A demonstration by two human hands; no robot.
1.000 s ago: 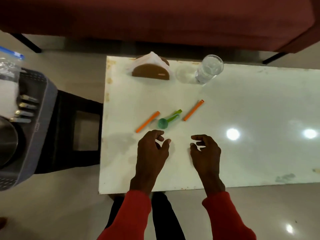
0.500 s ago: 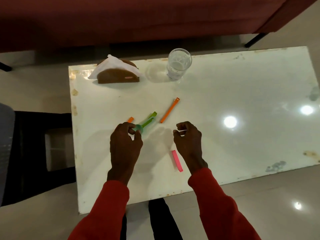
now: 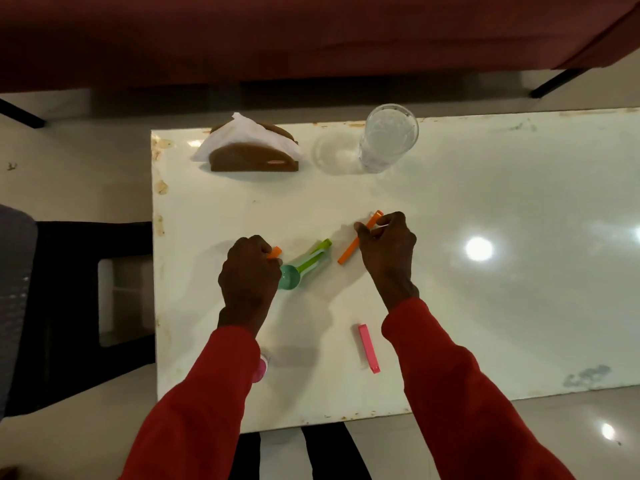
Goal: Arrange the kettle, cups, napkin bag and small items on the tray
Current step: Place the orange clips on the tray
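White table (image 3: 485,306), glossy, bright ceiling-light reflections on right half, rust-coloured chips along left and near edges, grey smudge near right front corner. Dark red sofa (image 3: 311,36) across top of view, just beyond far table edge, black leg at each end. Black stool (image 3: 79,289) with square opening, just beside left table edge. Pale tiled floor (image 3: 69,168) underneath.

white table (image 3: 485,323) | maroon sofa (image 3: 277,36) | pale glossy floor (image 3: 69,174)
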